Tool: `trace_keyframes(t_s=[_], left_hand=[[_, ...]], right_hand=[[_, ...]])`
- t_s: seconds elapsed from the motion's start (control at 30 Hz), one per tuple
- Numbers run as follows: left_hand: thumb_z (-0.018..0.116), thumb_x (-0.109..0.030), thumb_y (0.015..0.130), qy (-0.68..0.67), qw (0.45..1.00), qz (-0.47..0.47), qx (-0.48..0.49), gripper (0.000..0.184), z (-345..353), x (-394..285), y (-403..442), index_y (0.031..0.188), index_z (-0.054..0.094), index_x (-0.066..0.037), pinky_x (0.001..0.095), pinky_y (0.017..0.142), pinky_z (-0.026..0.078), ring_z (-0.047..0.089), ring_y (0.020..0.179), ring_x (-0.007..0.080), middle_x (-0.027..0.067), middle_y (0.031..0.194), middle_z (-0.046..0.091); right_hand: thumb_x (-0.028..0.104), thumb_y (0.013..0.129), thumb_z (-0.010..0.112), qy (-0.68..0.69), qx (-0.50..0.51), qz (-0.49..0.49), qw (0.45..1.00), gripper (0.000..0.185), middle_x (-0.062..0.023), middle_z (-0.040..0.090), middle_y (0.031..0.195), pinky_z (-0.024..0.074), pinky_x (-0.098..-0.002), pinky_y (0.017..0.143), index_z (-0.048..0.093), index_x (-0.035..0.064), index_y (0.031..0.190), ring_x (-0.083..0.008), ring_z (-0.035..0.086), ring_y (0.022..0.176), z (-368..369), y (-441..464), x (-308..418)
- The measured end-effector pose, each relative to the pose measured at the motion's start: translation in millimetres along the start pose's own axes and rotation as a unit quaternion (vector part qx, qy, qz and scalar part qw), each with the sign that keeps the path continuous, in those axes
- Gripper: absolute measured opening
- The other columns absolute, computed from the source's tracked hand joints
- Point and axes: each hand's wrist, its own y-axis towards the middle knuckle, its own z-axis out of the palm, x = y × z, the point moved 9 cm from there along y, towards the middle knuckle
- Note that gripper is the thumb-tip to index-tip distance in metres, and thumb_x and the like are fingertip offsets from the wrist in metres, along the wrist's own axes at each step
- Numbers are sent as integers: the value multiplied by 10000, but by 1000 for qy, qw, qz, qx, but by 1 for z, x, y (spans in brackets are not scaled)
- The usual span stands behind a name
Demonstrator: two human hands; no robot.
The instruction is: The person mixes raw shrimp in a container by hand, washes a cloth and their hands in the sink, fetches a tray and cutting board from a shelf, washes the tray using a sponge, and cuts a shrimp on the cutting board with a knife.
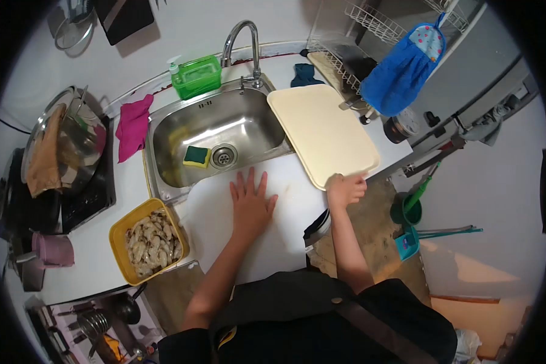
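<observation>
My left hand (252, 203) lies flat with fingers spread on a smooth white board (273, 242) in front of the sink. My right hand (346, 189) has its fingers curled at the near corner of a cream rectangular tray (327, 130). This tray lies flat to the right of the sink, its left side along the sink's rim. Left of the white board stands a yellow plastic container (179, 233) of raw shrimp (151, 246).
The steel sink (170, 145) holds a green-and-yellow sponge (196, 156) near the drain. Behind it are a faucet (256, 54) and a green soap caddy (197, 76). A pink cloth (133, 127) lies left; a blue hand towel (400, 73) hangs right.
</observation>
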Motion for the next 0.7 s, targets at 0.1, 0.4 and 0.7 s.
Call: trace_keyframes(t_s=[0.1, 0.4, 0.7], left_hand=[[530, -353, 851, -16, 1000, -4, -6, 567, 0, 1, -1, 1324, 411, -65, 566, 1059, 134, 208, 1298, 444, 192, 1411, 276], [535, -336, 853, -16, 1000, -7, 13, 563, -1, 1, 2, 1331, 402, -71, 576, 1054, 135, 208, 1296, 454, 200, 1414, 264], [534, -345, 840, 6, 999, -23, 34, 583, 1, -2, 7, 1336, 389, -75, 580, 1050, 144, 200, 1300, 451, 194, 1420, 251]], right_hand=[[225, 758, 538, -97, -11, -166, 981, 776, -284, 200, 1373, 171, -590, 1005, 163, -64, 1372, -444, 261, 1213, -1, -6, 39], [424, 865, 392, -176, 106, -187, 961, 750, -293, 160, 1433, -80, -583, 1044, 250, -153, 1323, -435, -21, 1350, 54, 15, 118], [331, 826, 497, 8, 113, -406, 907, 680, -349, 223, 1369, 94, -594, 1049, 306, -106, 1312, -515, 106, 1298, 43, 27, 184]])
